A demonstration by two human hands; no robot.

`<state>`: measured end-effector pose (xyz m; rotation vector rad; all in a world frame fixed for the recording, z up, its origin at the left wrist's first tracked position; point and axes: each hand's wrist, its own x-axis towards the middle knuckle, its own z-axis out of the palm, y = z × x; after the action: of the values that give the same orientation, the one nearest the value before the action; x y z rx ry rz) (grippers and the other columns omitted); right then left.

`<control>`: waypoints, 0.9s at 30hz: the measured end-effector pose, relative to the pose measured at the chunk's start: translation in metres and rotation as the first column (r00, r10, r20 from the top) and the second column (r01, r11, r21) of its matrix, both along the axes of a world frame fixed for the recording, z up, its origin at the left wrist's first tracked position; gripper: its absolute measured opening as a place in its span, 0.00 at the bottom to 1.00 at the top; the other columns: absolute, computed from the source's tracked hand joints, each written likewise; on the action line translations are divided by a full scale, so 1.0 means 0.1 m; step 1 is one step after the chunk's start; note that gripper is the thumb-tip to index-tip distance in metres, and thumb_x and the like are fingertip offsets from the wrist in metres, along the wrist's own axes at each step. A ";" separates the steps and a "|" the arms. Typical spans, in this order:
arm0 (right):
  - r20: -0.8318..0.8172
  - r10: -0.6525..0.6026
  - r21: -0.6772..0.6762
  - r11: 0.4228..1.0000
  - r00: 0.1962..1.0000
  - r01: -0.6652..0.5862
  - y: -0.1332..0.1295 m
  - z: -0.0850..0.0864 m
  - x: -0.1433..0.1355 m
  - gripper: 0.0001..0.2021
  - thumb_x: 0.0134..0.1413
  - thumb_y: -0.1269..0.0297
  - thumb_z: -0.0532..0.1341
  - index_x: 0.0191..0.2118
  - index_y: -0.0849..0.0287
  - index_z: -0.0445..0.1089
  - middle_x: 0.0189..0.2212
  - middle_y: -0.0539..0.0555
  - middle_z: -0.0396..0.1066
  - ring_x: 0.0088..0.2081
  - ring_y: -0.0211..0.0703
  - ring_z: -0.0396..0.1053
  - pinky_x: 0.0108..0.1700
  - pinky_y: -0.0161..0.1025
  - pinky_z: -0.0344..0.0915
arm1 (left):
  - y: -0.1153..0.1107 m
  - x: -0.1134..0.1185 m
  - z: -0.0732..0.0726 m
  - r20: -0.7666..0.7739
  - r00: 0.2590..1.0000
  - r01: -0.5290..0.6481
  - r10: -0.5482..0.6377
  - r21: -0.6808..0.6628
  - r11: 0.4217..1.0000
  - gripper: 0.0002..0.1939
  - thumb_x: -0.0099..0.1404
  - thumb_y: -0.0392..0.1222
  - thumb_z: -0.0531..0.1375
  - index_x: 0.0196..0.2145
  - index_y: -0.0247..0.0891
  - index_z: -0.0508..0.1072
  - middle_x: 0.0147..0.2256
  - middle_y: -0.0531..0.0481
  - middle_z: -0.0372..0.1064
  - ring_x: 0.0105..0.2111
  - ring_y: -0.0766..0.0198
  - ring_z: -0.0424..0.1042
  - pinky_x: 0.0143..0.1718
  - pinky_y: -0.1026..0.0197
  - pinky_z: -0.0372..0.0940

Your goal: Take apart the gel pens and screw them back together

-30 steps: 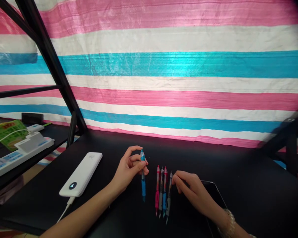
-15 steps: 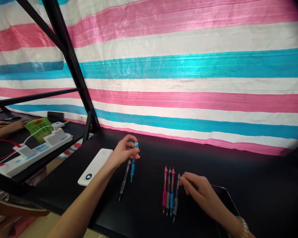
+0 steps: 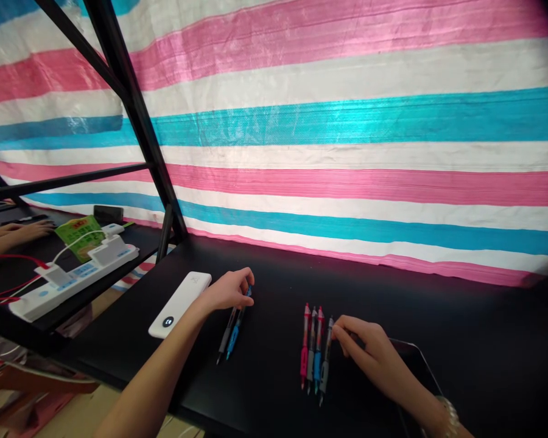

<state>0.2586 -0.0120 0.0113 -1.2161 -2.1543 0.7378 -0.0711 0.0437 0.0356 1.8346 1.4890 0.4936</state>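
Note:
My left hand point(image 3: 232, 289) pinches the upper end of a blue pen point(image 3: 234, 339), which lies low over the black table beside a grey pen point(image 3: 224, 342). To the right, a row of pens lies side by side: a pink pen point(image 3: 304, 353), a grey one point(image 3: 311, 359), a blue-gripped one with a red top point(image 3: 318, 362) and another grey pen point(image 3: 325, 368). My right hand point(image 3: 358, 337) has its thumb and forefinger closed at the upper end of that last grey pen.
A white power bank point(image 3: 180, 304) lies left of my left hand. A dark tablet point(image 3: 415, 359) is under my right forearm. Further left are a black frame point(image 3: 139, 115), a power strip point(image 3: 80, 283), a green packet point(image 3: 80, 234) and another person's hands point(image 3: 27, 233).
My left hand has lowered the blue pen toward the table, bringing it down alongside the grey pen. My right hand has stayed in place. The camera view has shifted slightly.

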 end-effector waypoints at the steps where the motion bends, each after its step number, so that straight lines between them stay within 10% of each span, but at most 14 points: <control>1: -0.003 0.002 0.003 1.000 1.000 -0.002 0.00 0.00 0.00 0.19 0.68 0.60 0.50 0.24 0.56 0.57 0.21 0.48 0.60 0.24 0.40 0.59 0.28 0.37 0.52 | 0.01 -0.01 -0.01 -0.048 0.999 -0.004 0.005 0.021 1.000 0.13 0.49 0.37 0.65 0.33 0.41 0.67 0.23 0.59 0.67 0.22 0.61 0.72 0.22 0.65 0.59; 9: -0.006 -0.014 0.012 1.000 1.000 0.014 0.01 0.00 -0.01 0.18 0.68 0.60 0.50 0.25 0.57 0.61 0.22 0.48 0.62 0.25 0.40 0.60 0.29 0.37 0.54 | -0.02 0.11 -0.05 -0.297 0.949 -0.013 0.106 0.299 0.954 0.09 0.57 0.38 0.64 0.38 0.41 0.71 0.35 0.49 0.70 0.34 0.54 0.72 0.31 0.61 0.60; 13: -0.045 -0.065 0.033 0.997 0.997 0.066 0.01 0.04 -0.01 0.18 0.68 0.61 0.51 0.24 0.57 0.62 0.22 0.48 0.62 0.25 0.39 0.60 0.28 0.36 0.53 | -0.20 0.46 -0.09 -0.284 0.948 0.244 -0.143 0.363 0.899 0.11 0.64 0.36 0.61 0.45 0.45 0.71 0.46 0.50 0.70 0.40 0.58 0.73 0.41 0.61 0.64; 18: -0.086 -0.126 0.078 0.988 0.988 0.133 0.01 0.08 -0.01 0.18 0.67 0.63 0.52 0.22 0.57 0.59 0.21 0.47 0.61 0.24 0.38 0.58 0.28 0.35 0.52 | -0.39 0.75 -0.20 -0.327 0.729 0.679 -0.601 0.457 0.574 0.13 0.68 0.30 0.55 0.47 0.42 0.71 0.48 0.46 0.71 0.48 0.57 0.69 0.51 0.58 0.64; 27: -0.083 -0.108 0.064 0.991 0.991 0.114 -0.01 0.07 -0.01 0.18 0.66 0.64 0.53 0.23 0.58 0.61 0.20 0.47 0.61 0.24 0.37 0.58 0.28 0.35 0.53 | -0.42 0.83 -0.29 -0.529 0.692 0.721 -0.491 0.486 0.493 0.12 0.68 0.31 0.58 0.48 0.41 0.71 0.47 0.45 0.69 0.51 0.53 0.66 0.53 0.54 0.63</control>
<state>0.2575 -0.0132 0.0181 -1.2395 -2.0137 0.6481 0.0114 0.0015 0.0067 2.9874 0.6975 0.3841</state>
